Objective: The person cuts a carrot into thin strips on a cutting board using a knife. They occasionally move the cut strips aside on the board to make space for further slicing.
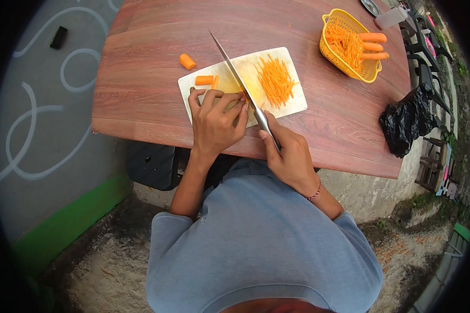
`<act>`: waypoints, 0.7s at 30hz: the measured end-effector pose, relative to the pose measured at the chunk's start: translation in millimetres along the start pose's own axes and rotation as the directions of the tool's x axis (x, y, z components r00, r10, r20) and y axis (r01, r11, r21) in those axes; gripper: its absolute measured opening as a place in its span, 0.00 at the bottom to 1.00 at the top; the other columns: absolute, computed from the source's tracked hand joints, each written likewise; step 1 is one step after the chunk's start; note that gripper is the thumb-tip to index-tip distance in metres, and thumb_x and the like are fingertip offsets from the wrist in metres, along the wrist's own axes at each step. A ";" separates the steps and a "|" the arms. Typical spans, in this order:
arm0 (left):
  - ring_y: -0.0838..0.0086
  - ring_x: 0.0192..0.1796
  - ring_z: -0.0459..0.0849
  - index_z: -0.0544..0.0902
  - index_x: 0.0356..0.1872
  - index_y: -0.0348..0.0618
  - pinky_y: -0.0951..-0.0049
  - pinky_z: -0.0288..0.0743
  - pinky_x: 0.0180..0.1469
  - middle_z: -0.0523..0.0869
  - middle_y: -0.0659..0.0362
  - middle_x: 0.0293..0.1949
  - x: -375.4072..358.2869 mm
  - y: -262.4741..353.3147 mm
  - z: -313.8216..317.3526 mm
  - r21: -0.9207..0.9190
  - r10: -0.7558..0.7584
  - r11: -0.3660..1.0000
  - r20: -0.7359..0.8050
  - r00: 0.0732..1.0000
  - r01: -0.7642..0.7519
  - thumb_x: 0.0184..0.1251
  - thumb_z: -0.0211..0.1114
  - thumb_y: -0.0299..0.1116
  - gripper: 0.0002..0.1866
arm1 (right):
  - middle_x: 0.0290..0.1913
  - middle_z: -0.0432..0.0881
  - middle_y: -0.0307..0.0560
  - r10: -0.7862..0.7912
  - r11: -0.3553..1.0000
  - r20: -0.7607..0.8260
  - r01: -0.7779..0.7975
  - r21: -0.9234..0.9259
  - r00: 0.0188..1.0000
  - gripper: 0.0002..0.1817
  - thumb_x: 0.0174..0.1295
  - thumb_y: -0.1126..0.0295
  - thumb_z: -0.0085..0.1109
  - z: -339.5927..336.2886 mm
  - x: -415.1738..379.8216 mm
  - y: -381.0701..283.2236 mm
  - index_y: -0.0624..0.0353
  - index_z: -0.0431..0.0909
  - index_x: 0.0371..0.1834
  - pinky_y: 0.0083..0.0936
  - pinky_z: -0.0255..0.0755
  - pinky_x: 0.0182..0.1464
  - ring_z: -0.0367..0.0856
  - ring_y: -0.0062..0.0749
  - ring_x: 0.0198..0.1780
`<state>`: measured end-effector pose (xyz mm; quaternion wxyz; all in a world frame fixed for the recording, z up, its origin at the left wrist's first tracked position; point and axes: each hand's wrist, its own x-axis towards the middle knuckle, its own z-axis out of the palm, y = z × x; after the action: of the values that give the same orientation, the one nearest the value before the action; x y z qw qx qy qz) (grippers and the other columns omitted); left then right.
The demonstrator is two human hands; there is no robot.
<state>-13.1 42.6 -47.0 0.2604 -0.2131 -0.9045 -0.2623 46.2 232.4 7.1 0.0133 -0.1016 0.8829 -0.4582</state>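
My right hand (288,154) is wrapped round the handle of a long kitchen knife (235,72), whose blade slants across a white cutting board (292,65). Against the blade, the bent fingers of my left hand (218,120) press on a small piece of carrot, mostly hidden under them. To the right of the knife lies a heap of carrot strips (277,81). Left of it, a cut carrot chunk (204,80) and a thin slice (215,82) rest near my left fingertips. Another carrot chunk (187,61) sits on the table just off the board.
A yellow basket (341,63) at the far right of the wooden table (146,78) holds carrot strips and whole carrots (373,47). Near the right edge are a black plastic bag (406,122) and a translucent bottle (390,18). A black stool (151,164) stands below the table's front edge.
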 end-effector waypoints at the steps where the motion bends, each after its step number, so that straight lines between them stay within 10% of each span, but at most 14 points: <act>1: 0.70 0.49 0.86 0.96 0.37 0.46 0.46 0.62 0.69 0.94 0.69 0.45 -0.1 -0.1 0.0 0.001 0.001 1.000 -0.001 1.000 -0.001 0.64 0.75 0.34 0.06 | 0.40 0.87 0.71 0.014 1.000 0.005 -0.014 -0.001 1.000 0.25 0.76 0.72 0.63 0.2 -0.3 -1.1 0.69 0.76 0.74 0.48 0.81 0.45 0.89 0.65 0.41; 14: 0.70 0.47 0.86 0.96 0.38 0.45 0.46 0.64 0.68 0.94 0.68 0.45 0.5 -0.7 -2.0 0.000 0.011 1.000 0.024 1.000 -0.011 0.64 0.75 0.34 0.07 | 0.36 0.88 0.65 -0.015 0.984 -0.020 0.012 -0.178 1.000 0.25 0.76 0.69 0.62 18.1 26.5 -3.3 0.68 0.76 0.73 0.52 0.80 0.38 0.88 0.61 0.34; 21: 0.70 0.48 0.87 0.96 0.38 0.44 0.48 0.64 0.68 0.94 0.68 0.46 -0.1 0.6 -2.0 -0.001 0.029 1.000 0.029 0.999 -0.029 0.66 0.75 0.35 0.07 | 0.37 0.87 0.67 -0.043 0.998 -0.084 0.046 0.030 0.996 0.22 0.77 0.69 0.60 10.6 34.6 13.1 0.70 0.78 0.69 0.50 0.81 0.41 0.89 0.64 0.39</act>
<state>-12.0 41.8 -45.4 0.2511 -0.2301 -0.9047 -0.2558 11.3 224.6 -7.3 -0.0323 -0.1017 0.8727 -0.4764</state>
